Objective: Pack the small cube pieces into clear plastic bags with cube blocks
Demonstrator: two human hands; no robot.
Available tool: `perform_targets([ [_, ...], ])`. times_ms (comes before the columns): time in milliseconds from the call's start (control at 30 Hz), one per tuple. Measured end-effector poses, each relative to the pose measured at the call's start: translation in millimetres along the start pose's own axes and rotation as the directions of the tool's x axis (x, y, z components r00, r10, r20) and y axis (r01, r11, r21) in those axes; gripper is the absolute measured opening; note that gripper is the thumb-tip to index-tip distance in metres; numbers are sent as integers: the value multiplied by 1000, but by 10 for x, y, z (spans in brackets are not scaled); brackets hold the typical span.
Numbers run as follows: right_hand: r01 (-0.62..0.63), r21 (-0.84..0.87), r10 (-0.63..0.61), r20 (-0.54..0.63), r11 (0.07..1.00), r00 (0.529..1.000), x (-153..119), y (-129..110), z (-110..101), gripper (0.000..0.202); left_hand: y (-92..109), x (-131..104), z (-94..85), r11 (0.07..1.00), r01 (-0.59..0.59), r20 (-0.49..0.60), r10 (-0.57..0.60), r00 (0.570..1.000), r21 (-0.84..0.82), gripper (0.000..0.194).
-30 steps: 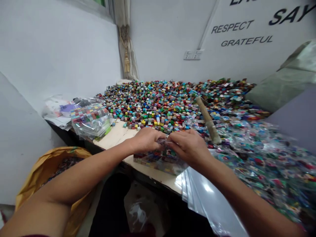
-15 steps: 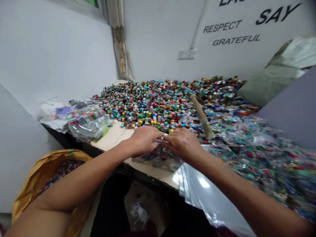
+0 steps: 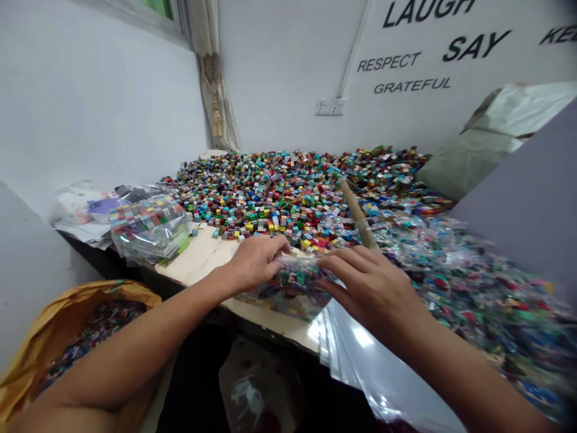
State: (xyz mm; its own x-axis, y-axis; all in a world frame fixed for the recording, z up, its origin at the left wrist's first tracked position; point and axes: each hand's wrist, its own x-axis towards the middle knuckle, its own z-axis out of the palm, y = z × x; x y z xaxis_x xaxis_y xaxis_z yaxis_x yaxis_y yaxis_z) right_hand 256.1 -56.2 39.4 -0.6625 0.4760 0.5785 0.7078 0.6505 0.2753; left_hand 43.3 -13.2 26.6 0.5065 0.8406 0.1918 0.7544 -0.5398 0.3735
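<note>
Tabletop (image 3: 202, 255) — bag (image 3: 295, 279) between left hand (image 3: 256, 262), right hand (image 3: 373, 284).

The right hand (image 3: 372, 288) has moved away from the left hand (image 3: 255, 261) (previously, the two nearly met); its fingers (image 3: 342, 264) are now more extended. The clear bag's (image 3: 288, 299) upper edge spans the widened gap. The right hand now conceals the wooden stick's (image 3: 356, 207) lower end.

On the white wall (image 3: 270, 66), in black slanted capitals, stand LAUGH (image 3: 428, 12), partly cut by the top edge; SAY (image 3: 475, 47), lower and further right; RESPECT (image 3: 390, 62), left of SAY; GRATEFUL (image 3: 412, 86), beneath RESPECT; and a word beginning KE (image 3: 559, 36), cut off at the right edge
</note>
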Motion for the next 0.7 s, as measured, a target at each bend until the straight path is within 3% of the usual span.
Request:
perform_targets([
  [100,-5,-75,3,-36,997,999,-75,26,103,16,-2,-1,-8,999,9,0,-9,1000,-46,24],
  [233,-6,-116,-5,-99,993,995,-79,69,74,16,-13,-3,-15,997,7,10,-6,1000,-73,24],
  [467,-185,115,181,47,976,982,78,210,43,27,-25,-6,-8,999,-39,7,39,999,18,24],
  [700,-62,210,10,242,976,970,162,264,-16,11,-48,7,8,998,-48,17,47,999,34,29],
])
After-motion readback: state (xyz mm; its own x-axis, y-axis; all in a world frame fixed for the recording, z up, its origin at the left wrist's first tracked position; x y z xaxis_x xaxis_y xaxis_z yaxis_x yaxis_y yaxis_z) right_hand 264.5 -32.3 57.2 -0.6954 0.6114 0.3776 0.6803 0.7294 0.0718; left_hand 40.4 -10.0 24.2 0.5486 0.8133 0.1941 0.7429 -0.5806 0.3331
